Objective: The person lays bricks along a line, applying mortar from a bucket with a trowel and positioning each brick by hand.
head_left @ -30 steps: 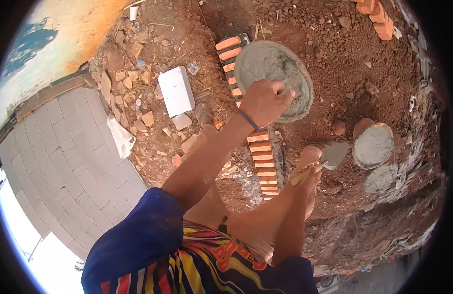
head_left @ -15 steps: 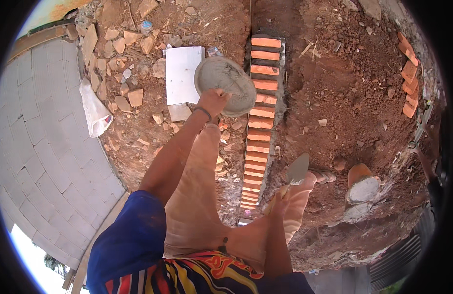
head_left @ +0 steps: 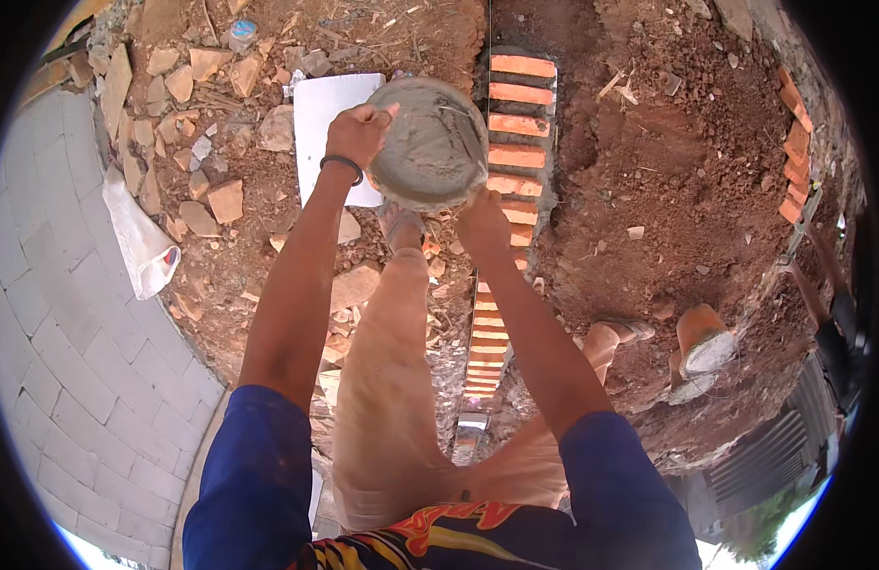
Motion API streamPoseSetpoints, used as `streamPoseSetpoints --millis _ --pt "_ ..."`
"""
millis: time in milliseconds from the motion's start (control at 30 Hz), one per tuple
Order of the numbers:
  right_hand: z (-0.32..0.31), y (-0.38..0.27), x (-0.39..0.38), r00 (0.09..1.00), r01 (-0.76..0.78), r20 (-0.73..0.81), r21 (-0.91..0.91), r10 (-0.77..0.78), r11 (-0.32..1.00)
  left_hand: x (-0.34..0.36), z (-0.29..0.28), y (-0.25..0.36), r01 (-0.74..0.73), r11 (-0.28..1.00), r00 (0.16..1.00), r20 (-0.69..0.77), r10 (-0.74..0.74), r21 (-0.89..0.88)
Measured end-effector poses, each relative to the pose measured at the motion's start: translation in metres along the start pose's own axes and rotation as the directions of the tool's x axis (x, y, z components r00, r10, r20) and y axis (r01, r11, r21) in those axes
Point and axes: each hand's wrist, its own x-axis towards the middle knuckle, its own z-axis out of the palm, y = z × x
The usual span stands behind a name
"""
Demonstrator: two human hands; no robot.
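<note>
A round pan of wet grey mortar (head_left: 420,142) is in both my hands, above a white rectangular slab (head_left: 321,138). My left hand (head_left: 362,133) is closed on the pan's left rim, a dark band on its wrist. My right hand (head_left: 482,218) grips the lower right rim, fingers partly hidden; I cannot make out the trowel. Just right of the pan runs a long row of red bricks (head_left: 518,123) bedded in mortar along a string line. My sandalled left foot (head_left: 401,226) is below the pan.
Grey block wall (head_left: 78,380) at left, with broken tiles (head_left: 226,199) and a white sack (head_left: 140,242) beside it. Right lie dug earth (head_left: 668,190), stacked bricks (head_left: 796,147), a mortar-topped orange container (head_left: 696,337) and another person's arms (head_left: 824,285). Corrugated sheeting (head_left: 772,437) at lower right.
My right hand has risen from low beside my right leg, where it held a trowel, to the pan's rim. The pan, with my left hand on it, has shifted slightly up and left.
</note>
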Motion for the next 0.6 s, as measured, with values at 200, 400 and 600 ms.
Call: streamPoseSetpoints --millis 200,400,600 --pt "0.024 -0.055 -0.028 0.986 0.105 0.133 -0.058 -0.097 0.993 0.063 -0.018 -0.055 -0.231 0.930 0.934 -0.202 0.294 0.285" --pt "-0.013 -0.036 -0.030 0.977 0.091 0.201 -0.079 -0.073 0.993 0.088 -0.024 -0.060 0.043 0.958 0.997 0.047 -0.059 0.284" --pt "0.016 -0.026 0.023 0.995 0.058 0.072 0.097 -0.065 0.994 0.084 -0.015 -0.051 0.123 0.963 0.990 0.040 -0.136 0.242"
